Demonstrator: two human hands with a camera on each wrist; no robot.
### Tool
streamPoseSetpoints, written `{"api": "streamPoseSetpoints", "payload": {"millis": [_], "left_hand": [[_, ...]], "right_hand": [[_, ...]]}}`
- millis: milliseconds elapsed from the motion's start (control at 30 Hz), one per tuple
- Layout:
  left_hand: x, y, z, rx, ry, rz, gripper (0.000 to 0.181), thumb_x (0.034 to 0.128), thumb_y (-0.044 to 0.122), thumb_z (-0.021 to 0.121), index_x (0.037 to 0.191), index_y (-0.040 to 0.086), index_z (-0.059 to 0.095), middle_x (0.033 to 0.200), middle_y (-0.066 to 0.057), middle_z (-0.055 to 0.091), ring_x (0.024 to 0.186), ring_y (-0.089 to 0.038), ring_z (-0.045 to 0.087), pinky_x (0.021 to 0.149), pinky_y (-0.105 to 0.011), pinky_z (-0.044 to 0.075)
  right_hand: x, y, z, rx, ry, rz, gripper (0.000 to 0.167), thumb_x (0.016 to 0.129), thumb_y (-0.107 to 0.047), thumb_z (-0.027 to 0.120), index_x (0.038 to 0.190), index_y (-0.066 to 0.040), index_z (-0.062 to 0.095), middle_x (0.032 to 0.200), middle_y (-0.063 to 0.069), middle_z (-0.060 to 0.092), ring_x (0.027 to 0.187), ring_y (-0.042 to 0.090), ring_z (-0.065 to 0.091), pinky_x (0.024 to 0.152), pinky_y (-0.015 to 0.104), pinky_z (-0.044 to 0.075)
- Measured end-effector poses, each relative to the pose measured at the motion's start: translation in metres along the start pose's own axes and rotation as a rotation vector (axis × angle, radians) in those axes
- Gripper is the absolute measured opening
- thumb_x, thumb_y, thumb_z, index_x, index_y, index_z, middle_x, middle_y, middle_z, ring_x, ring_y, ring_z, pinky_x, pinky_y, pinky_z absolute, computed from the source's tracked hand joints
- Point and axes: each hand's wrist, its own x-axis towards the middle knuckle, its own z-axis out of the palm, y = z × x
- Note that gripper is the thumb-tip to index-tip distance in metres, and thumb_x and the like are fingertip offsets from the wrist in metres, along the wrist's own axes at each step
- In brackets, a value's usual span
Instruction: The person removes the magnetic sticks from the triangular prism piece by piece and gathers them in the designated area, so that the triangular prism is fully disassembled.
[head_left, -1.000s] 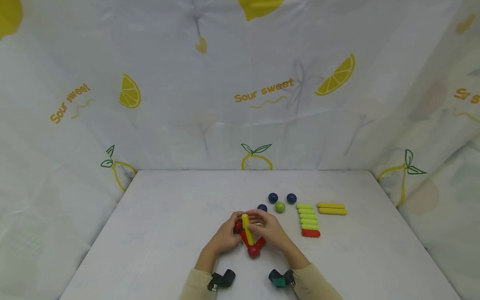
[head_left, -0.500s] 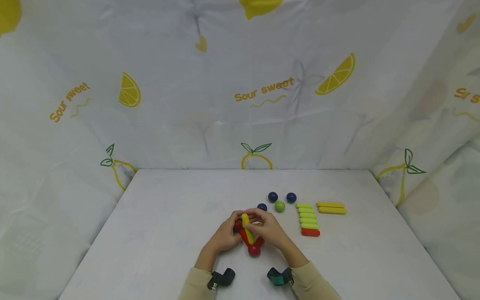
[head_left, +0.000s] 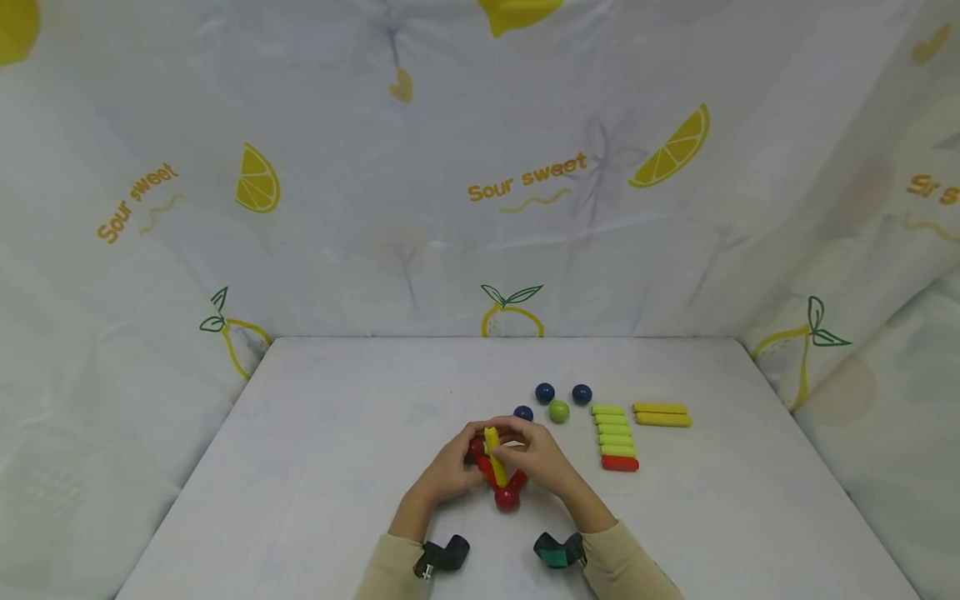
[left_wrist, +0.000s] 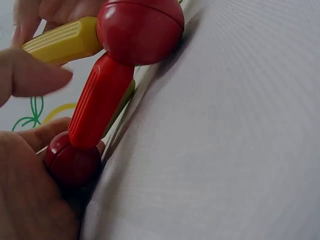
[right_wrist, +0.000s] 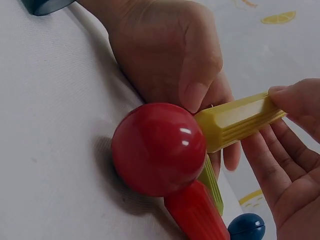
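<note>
My left hand [head_left: 447,468] curls around a red ball [left_wrist: 73,160] at the far end of a red stick [left_wrist: 101,102]. This stick meets a nearer red ball [head_left: 507,498] resting on the table. A second red stick [right_wrist: 196,212] slants from that ball toward my right hand [head_left: 542,458], which hides its far end. My right thumb and fingers pinch the upper end of a yellow stick [right_wrist: 240,121]. The stick rises tilted, its lower end against the nearer red ball. Behind, a yellow-green stick [right_wrist: 212,184] shows only in part.
Beyond my hands lie dark blue balls [head_left: 582,394] and a green ball [head_left: 558,411]. To the right, several yellow-green sticks [head_left: 615,430] line up with a red stick [head_left: 619,463] in front. Two yellow sticks [head_left: 662,415] lie further right on the white table [head_left: 315,467].
The right-hand red stick has shifted slightly inward since the earliest frame, and the whole scene sits slightly higher in view. Both hands keep nearly the same grip on the ball and the yellow stick.
</note>
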Motion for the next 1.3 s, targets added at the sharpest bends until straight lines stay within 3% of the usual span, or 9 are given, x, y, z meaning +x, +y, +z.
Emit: {"api": "streamPoseSetpoints", "payload": {"millis": [167, 400, 633, 933, 1200, 1300], "left_hand": [[0.000, 0.004, -0.002, -0.016, -0.037, 0.024, 0.076, 0.0739, 0.047, 0.069, 0.137, 0.015, 0.040, 0.132, 0.000, 0.053, 0.121, -0.017, 0.051, 0.106, -0.045, 0.041], [-0.001, 0.004, 0.002, 0.078, -0.043, 0.014, 0.089, 0.0656, 0.059, 0.076, 0.136, 0.019, 0.040, 0.133, 0.004, 0.051, 0.119, -0.013, 0.050, 0.105, -0.042, 0.043], [-0.001, 0.005, 0.005, 0.082, -0.042, -0.009, 0.090, 0.0652, 0.061, 0.075, 0.138, 0.020, 0.040, 0.133, 0.006, 0.050, 0.119, -0.011, 0.050, 0.106, -0.041, 0.043], [-0.002, 0.005, 0.004, 0.091, -0.023, -0.041, 0.085, 0.0686, 0.051, 0.076, 0.138, 0.016, 0.042, 0.136, 0.005, 0.051, 0.124, -0.013, 0.048, 0.109, -0.041, 0.039], [-0.003, 0.007, 0.003, 0.085, -0.017, -0.039, 0.078, 0.0724, 0.048, 0.073, 0.137, 0.018, 0.043, 0.135, 0.005, 0.052, 0.125, -0.014, 0.048, 0.109, -0.042, 0.039], [-0.003, 0.008, 0.004, 0.085, -0.018, -0.048, 0.077, 0.0729, 0.046, 0.074, 0.137, 0.019, 0.043, 0.135, 0.006, 0.052, 0.125, -0.014, 0.048, 0.109, -0.042, 0.039]], "right_hand": [[-0.001, 0.002, -0.001, -0.020, 0.030, -0.010, 0.034, 0.090, -0.018, 0.064, 0.122, -0.007, 0.058, 0.114, 0.010, 0.063, 0.103, 0.022, 0.060, 0.095, 0.035, 0.051], [0.002, 0.001, -0.002, 0.053, 0.167, -0.002, 0.030, 0.087, -0.011, 0.068, 0.112, -0.004, 0.054, 0.110, 0.011, 0.059, 0.106, 0.023, 0.059, 0.098, 0.048, 0.047], [-0.002, -0.002, -0.012, 0.093, 0.275, 0.017, 0.035, 0.085, -0.008, 0.070, 0.112, 0.001, 0.049, 0.112, 0.017, 0.056, 0.108, 0.026, 0.058, 0.092, 0.029, 0.052], [-0.030, 0.004, -0.071, 0.058, 0.492, 0.140, 0.042, 0.085, -0.014, 0.071, 0.116, 0.002, 0.048, 0.115, 0.017, 0.056, 0.096, 0.001, 0.057, 0.081, 0.010, 0.051], [-0.075, 0.027, -0.127, 0.042, 0.680, 0.168, 0.040, 0.087, -0.016, 0.069, 0.115, -0.001, 0.045, 0.103, -0.010, 0.060, 0.091, -0.005, 0.059, 0.077, 0.007, 0.050], [-0.086, 0.034, -0.141, 0.120, 0.770, 0.209, 0.037, 0.086, -0.012, 0.069, 0.114, -0.006, 0.046, 0.101, -0.011, 0.058, 0.090, -0.006, 0.058, 0.075, 0.007, 0.050]]}}
